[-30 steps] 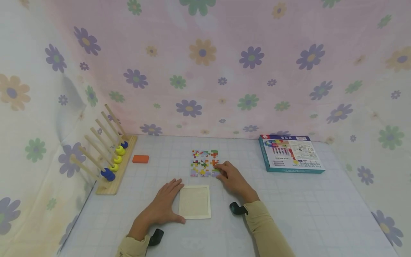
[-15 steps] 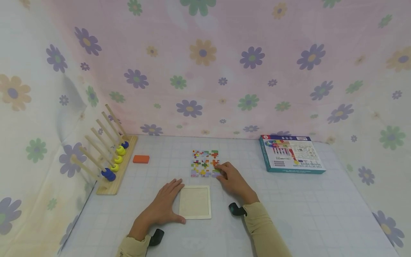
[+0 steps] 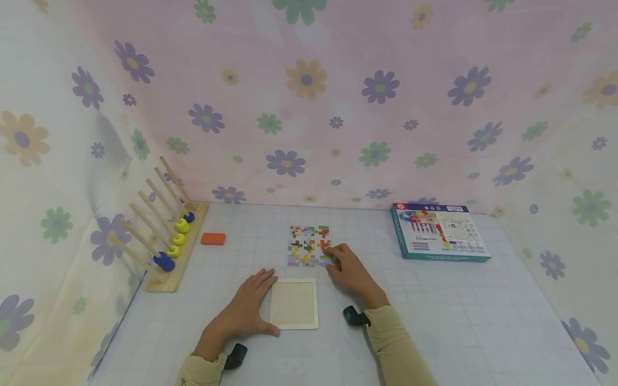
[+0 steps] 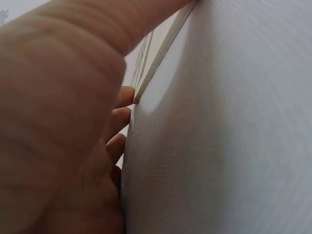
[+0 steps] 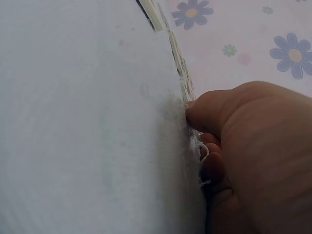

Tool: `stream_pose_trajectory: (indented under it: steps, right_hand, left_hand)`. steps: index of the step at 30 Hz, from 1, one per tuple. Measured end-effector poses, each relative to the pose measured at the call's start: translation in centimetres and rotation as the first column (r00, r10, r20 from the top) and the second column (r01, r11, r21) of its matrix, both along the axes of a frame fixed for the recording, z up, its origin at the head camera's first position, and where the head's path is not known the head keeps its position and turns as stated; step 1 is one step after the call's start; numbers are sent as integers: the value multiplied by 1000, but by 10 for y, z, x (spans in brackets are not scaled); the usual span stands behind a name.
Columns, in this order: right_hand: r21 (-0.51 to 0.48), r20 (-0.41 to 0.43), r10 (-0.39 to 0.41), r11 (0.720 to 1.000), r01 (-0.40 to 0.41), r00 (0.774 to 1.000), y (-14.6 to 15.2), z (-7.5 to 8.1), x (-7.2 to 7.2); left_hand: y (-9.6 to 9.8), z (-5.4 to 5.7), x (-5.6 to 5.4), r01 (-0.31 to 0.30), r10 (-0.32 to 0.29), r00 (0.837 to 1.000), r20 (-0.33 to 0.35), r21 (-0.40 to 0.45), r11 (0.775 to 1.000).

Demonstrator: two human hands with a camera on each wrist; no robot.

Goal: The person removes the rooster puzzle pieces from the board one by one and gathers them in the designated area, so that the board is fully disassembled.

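Note:
Several colourful jigsaw puzzle pieces (image 3: 308, 246) lie in three rows with small gaps, in the middle of the table. My right hand (image 3: 354, 273) is at their right side; its thumb and index finger pinch a puzzle piece (image 3: 325, 259) in the lower right corner, partly covered by the fingers. In the right wrist view the thumb (image 5: 209, 111) is low at the tabletop with the other fingers curled below it. A square, pale wooden puzzle tray (image 3: 293, 304) lies nearer. My left hand (image 3: 246, 305) rests along its left side, fingers extended, thumb at the lower left corner.
At the left stands a wooden peg rack (image 3: 181, 252) with blue and yellow beads on its tall pegs. Beside it lies an orange block (image 3: 213, 239). A flat toy box (image 3: 439, 232) lies at the back right. Flowered cloth (image 3: 309, 107) walls surround the table.
The view has shifted very slightly. Both hands, the tray and the puzzle pieces stay essentially where they were.

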State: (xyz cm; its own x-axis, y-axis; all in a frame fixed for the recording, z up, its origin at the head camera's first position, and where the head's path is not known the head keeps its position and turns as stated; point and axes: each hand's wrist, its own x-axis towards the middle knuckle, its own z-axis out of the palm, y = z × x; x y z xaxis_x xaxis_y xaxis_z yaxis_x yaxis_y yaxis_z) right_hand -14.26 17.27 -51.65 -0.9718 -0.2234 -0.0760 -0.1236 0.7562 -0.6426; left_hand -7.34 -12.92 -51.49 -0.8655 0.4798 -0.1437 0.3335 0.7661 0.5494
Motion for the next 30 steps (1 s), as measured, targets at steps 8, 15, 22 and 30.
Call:
stream_pose_trajectory:
  steps: [8,15,22,30]
  right_hand:
    - [4,-30,-2,1000,2,1000,-1,0,0]
    - [-5,-70,1,1000,-2,998,-1,-3,1]
    - [-6,-63,-8,1000,7,998,-1,-4,2]
    - [1,-72,-18,1000,18,997,-2,-6,3]
  left_hand:
    - [0,1,-2,6,-6,1000,-9,0,1000]
    - [0,0,-2,4,-4,1000,-17,4,1000]
    - [0,-1,-2,-2,2,1000,-4,-2,1000]
    - [1,2,-1,-4,4,1000,-4,5,1000]
